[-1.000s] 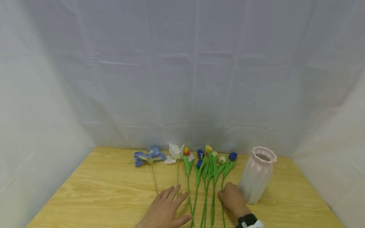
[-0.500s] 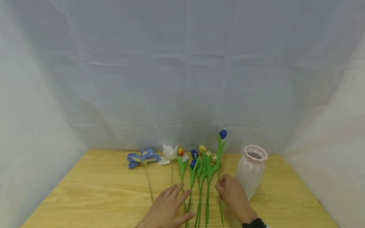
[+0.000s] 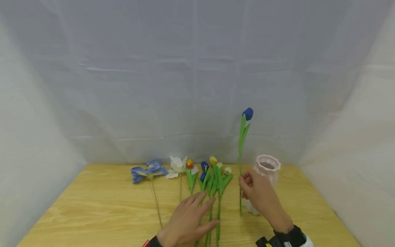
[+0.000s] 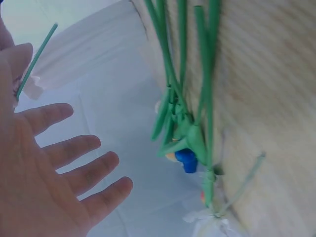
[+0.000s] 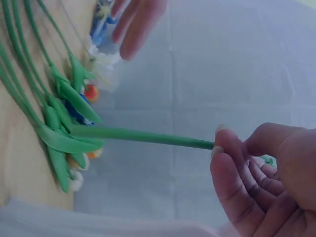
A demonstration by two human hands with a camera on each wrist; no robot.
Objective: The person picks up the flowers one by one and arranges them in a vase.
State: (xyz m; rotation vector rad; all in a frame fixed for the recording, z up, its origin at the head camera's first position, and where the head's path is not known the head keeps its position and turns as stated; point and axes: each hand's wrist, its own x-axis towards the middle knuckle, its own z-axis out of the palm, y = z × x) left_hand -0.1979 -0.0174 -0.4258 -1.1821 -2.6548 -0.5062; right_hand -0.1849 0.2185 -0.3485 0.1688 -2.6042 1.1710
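My right hand (image 3: pixel 261 192) pinches the green stem of a blue tulip (image 3: pixel 248 114), held upright above the table just in front of a pale pink vase (image 3: pixel 267 164). In the right wrist view thumb and fingertips close on that stem (image 5: pixel 163 139). My left hand (image 3: pixel 189 218) is spread with straight fingers over the stems of the flowers on the table; in the left wrist view its palm (image 4: pixel 44 182) holds nothing. Those flowers include two blue tulips (image 3: pixel 204 171), a red-orange tulip (image 3: pixel 189 164), a yellow one (image 3: pixel 213 160) and a whitish one (image 3: pixel 228 170). The vase's lower part is partly hidden by my right hand.
To the left lie a white flower (image 3: pixel 177 165) and a light-blue flower (image 3: pixel 149 170) on thin stems. The wooden table (image 3: pixel 102 206) ends at a hanging grey-white sheet (image 3: pixel 154 103), with sheets at both sides.
My right hand has lifted the blue tulip off the table, from lying flat to upright, and moved up toward the vase. The left hand stays spread over the stems. The view has shifted slightly.
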